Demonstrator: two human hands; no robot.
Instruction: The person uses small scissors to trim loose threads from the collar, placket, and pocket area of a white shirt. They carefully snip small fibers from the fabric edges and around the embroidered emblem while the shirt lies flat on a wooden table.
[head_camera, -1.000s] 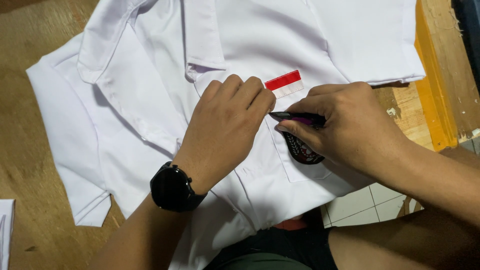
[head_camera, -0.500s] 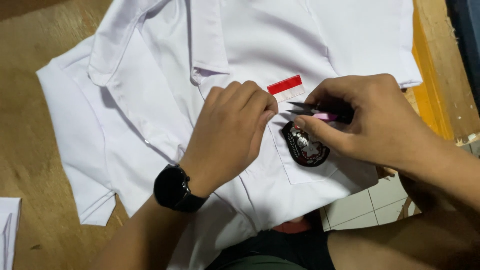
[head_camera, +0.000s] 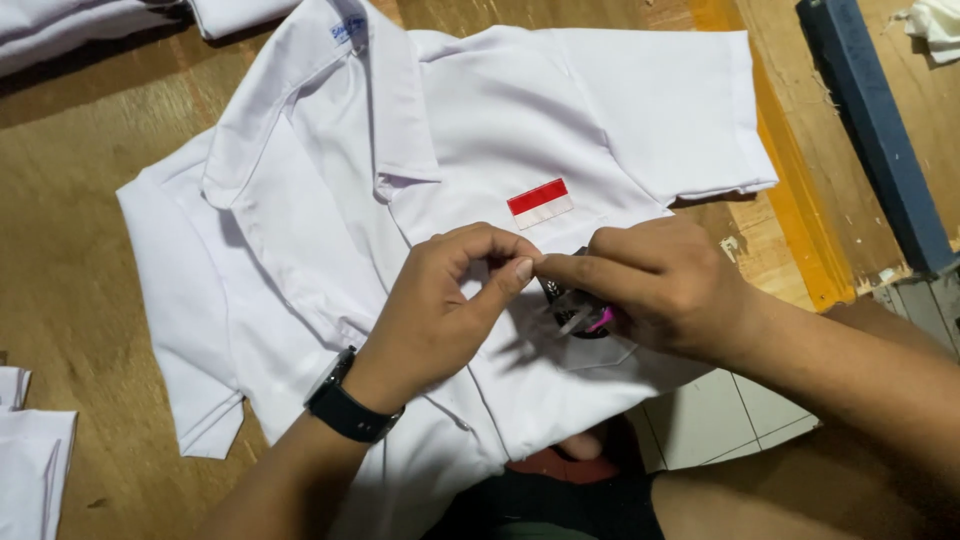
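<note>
A white short-sleeved shirt (head_camera: 600, 110) lies spread on a wooden table (head_camera: 70, 220). It has a red-and-white patch (head_camera: 540, 203) above the chest pocket. My left hand (head_camera: 440, 300), with a black watch (head_camera: 350, 410) on the wrist, hovers over the pocket with thumb and forefinger pinched together. My right hand (head_camera: 670, 285) meets it fingertip to fingertip. Small snips with a pink handle (head_camera: 592, 318) are tucked in the right palm, over a dark badge (head_camera: 560, 300) on the pocket. I cannot see what is pinched between the fingertips.
A blue bar (head_camera: 870, 130) and a yellow strip (head_camera: 790, 190) run along the table's right side. More white cloth lies at the top left (head_camera: 80, 25) and lower left (head_camera: 30, 470). Tiled floor (head_camera: 710, 420) shows below the table edge.
Both hands have lifted off the pocket, where the snips' tips worked beside the badge. Their fingertips now meet above it, with the snips tucked back into the right palm.
</note>
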